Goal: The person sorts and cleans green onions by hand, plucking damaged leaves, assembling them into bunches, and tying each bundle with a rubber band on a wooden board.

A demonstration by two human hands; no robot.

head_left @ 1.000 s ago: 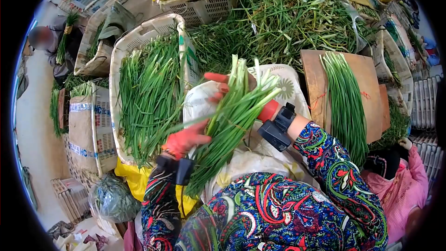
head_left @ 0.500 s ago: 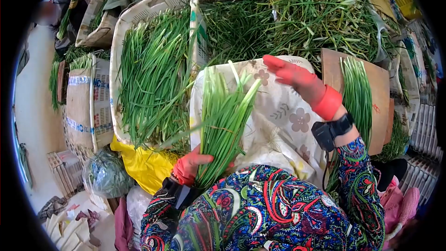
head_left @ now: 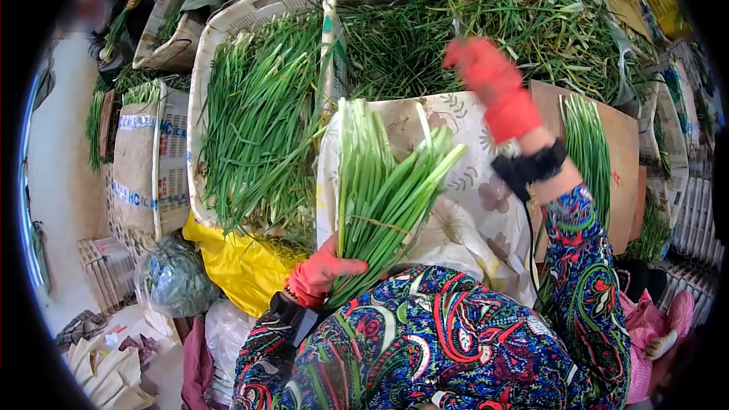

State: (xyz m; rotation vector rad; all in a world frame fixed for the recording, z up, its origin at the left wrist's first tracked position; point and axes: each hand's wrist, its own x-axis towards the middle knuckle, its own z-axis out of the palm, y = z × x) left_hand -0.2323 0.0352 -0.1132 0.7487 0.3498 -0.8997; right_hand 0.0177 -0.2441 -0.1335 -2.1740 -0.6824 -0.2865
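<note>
My left hand (head_left: 325,269), in a red rubber glove, is closed round the lower leafy part of a bunch of garlic chives (head_left: 383,205). Their pale stem ends point away from me and fan out, with a few stalks leaning right. Under the bunch lies a flower-patterned cloth (head_left: 486,182) over a work surface. My right hand (head_left: 490,83), also in a red glove, is raised near the cloth's far edge, apart from the bunch. Motion blurs its fingers, so whether it holds anything cannot be made out.
A white crate (head_left: 194,129) of garlic chives stands at left, a yellow plastic bag (head_left: 239,266) below it. Loose green leaves (head_left: 524,23) are heaped beyond the cloth. On the right, more garlic chives (head_left: 585,144) lie on a brown board (head_left: 624,159). Another person (head_left: 102,19) is at far left.
My right hand has moved up and away from me, its outstretched fingers now blurred. The bunch in my left hand has shifted slightly right, its loose stalks leaning further right.
</note>
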